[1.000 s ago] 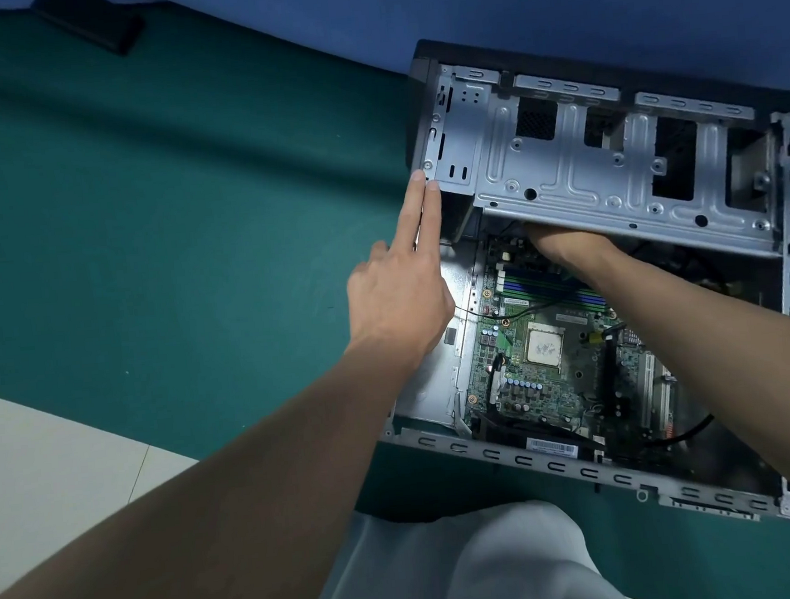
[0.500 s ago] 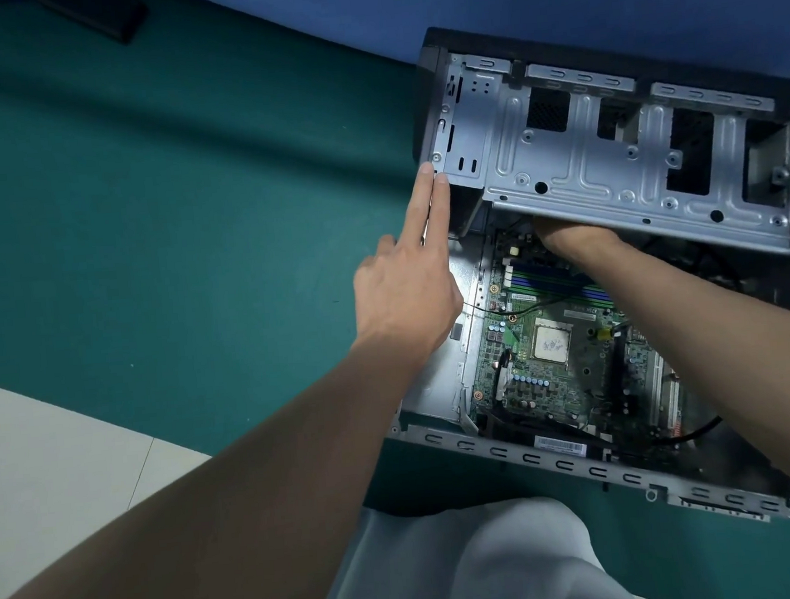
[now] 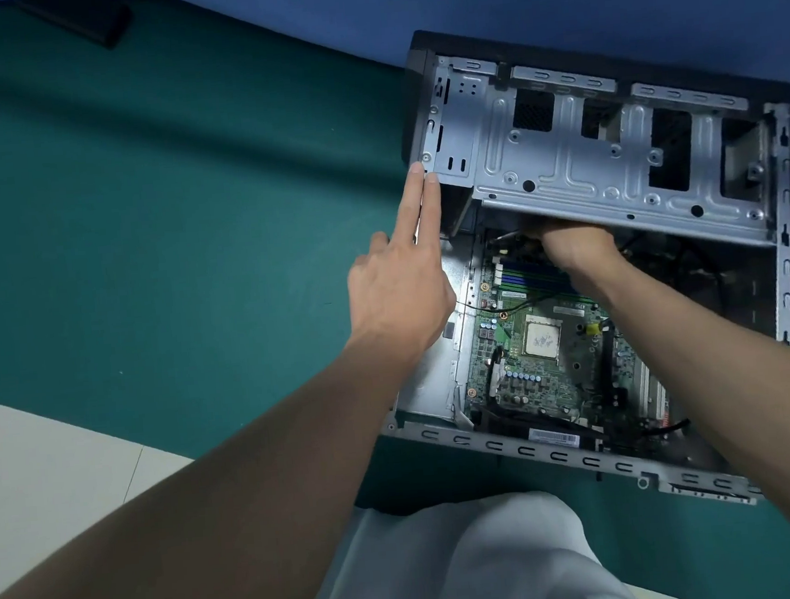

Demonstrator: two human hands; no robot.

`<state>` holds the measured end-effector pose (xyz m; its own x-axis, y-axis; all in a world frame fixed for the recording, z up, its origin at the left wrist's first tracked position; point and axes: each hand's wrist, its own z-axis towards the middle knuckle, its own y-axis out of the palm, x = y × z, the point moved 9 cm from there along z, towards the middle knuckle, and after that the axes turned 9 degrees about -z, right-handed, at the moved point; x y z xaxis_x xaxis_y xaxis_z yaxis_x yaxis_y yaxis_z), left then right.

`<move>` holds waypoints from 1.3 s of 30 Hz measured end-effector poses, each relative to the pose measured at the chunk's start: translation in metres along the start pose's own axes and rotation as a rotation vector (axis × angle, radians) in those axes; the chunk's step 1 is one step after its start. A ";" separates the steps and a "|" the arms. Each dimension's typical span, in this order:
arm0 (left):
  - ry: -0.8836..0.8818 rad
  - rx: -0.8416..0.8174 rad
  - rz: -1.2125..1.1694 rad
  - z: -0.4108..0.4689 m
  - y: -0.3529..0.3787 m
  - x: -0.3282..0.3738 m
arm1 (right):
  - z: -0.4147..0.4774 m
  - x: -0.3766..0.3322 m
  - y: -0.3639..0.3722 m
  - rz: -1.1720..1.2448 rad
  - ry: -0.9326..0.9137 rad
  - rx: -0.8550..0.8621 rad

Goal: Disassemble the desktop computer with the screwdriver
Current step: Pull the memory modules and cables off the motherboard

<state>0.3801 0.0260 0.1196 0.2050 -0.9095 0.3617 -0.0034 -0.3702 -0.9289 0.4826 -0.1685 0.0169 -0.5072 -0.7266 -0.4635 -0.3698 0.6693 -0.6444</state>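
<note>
The open desktop case [image 3: 532,449] lies on its side on the green mat. Inside it is the green motherboard [image 3: 538,373] with a bare processor [image 3: 542,338]. A silver drive cage [image 3: 576,167] spans the case's far half. My left hand [image 3: 402,289] is flat, two straight fingers touching the cage's near left corner. My right hand [image 3: 573,245] is curled into a fist just under the cage's front edge, above the memory slots. A thin metal shaft, the screwdriver [image 3: 506,237], sticks out to its left. The fingers and handle are hidden.
A green mat [image 3: 165,232] covers the floor around the case, with pale tiles [image 3: 43,478] at the near left. A blue wall [image 3: 455,6] rises behind the case. A dark flat object [image 3: 87,21] lies at the far left. My knee in light cloth [image 3: 475,567] sits below the case.
My right hand has drawn back a little from under the drive cage, so its knuckles now show. My left hand stays on the cage's corner.
</note>
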 end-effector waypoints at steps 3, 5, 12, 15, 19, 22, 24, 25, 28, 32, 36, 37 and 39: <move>0.041 0.029 0.016 0.002 -0.002 0.000 | -0.006 0.022 -0.006 0.191 0.065 0.022; 0.077 0.066 0.055 0.000 -0.004 0.003 | -0.016 0.026 -0.010 0.263 0.031 0.007; 0.441 0.175 0.048 -0.023 -0.024 0.047 | -0.075 0.036 -0.042 0.627 -0.091 -0.017; 0.362 0.005 -0.234 -0.032 -0.013 0.075 | -0.100 0.045 -0.060 0.710 -0.117 -0.038; 0.287 -0.092 -0.540 -0.046 0.006 0.122 | -0.124 0.066 -0.089 0.783 -0.121 -0.050; 0.334 0.011 -0.573 -0.056 0.005 0.155 | -0.132 0.086 -0.114 0.784 -0.133 -0.039; 0.340 0.057 -0.565 -0.060 0.005 0.174 | -0.134 0.100 -0.129 0.799 -0.143 -0.052; 0.329 0.061 -0.564 -0.061 0.008 0.182 | -0.133 0.108 -0.137 0.815 -0.147 -0.064; 0.273 0.088 -0.605 -0.061 0.013 0.200 | -0.129 0.136 -0.162 0.895 -0.129 -0.052; 0.353 0.161 -0.588 -0.069 0.014 0.249 | -0.119 0.174 -0.173 1.422 0.006 -0.034; 0.539 0.202 -0.576 -0.080 0.031 0.310 | -0.116 0.171 -0.155 1.795 0.118 -0.263; 0.550 0.190 -0.570 -0.080 0.038 0.321 | -0.116 0.169 -0.152 1.831 0.142 -0.321; 0.558 0.164 -0.520 -0.079 0.055 0.333 | -0.112 0.166 -0.151 1.901 0.167 -0.380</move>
<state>0.3705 -0.3126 0.1955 -0.3823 -0.6036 0.6997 0.1114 -0.7818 -0.6135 0.3675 -0.3729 0.1054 -0.4335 0.8744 -0.2180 0.5523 0.4490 0.7024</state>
